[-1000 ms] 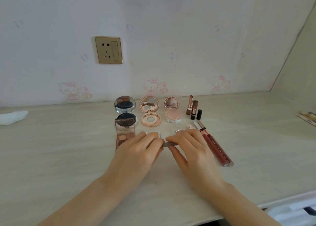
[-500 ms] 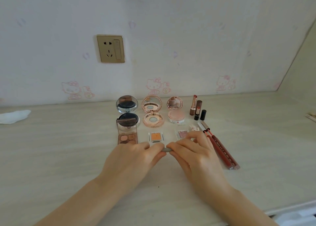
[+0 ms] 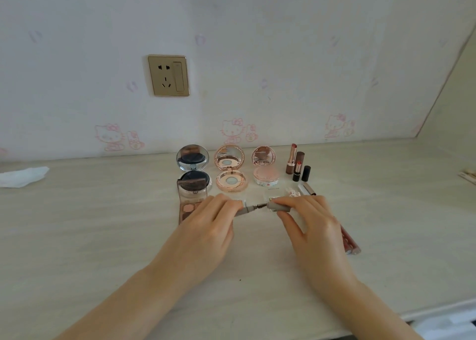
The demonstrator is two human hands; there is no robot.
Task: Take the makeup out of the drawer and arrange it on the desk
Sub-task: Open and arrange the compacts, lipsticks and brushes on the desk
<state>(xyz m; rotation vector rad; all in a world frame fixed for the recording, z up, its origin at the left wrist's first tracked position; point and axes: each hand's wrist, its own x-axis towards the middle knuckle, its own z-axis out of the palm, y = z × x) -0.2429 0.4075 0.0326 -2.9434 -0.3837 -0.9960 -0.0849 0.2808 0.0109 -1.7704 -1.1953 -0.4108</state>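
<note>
- Apart they come: half a second ago the two hands met over a closed grey stick, and now it is pulled open, its spiral brush [image 3: 260, 206] bared in the gap between them.
- Left hand [image 3: 206, 226] sits just left of the brush, fingers curled round the grey handle [image 3: 243, 210]; that grip is closed on the wand end.
- Left of that hand, the brown eyeshadow palette [image 3: 190, 205] lies open and part hidden under the knuckles.
- Right hand [image 3: 314, 226] sits just right of the brush, thumb and fingers pinching the grey cap tube [image 3: 279, 207]; closed on it too.
- Key relation: wand and tube lie on one line, running left to right, low over the counter [image 3: 103, 236], with the brush tip at the tube's mouth or barely out of it.
- Judging by that, each hand is equally near its own half; laying the pieces down calls for keeping that axis level and parallel to the counter's front edge.
- Behind the brush stand three open compacts [image 3: 231, 171] in a row, already arranged.
- Right of the brush, lipsticks [image 3: 296, 163] stand upright, and red lip pencils [image 3: 349, 242] poke out from beneath the right hand.
- Risk, as I read it: the right wrist nudging those pencils.
</note>
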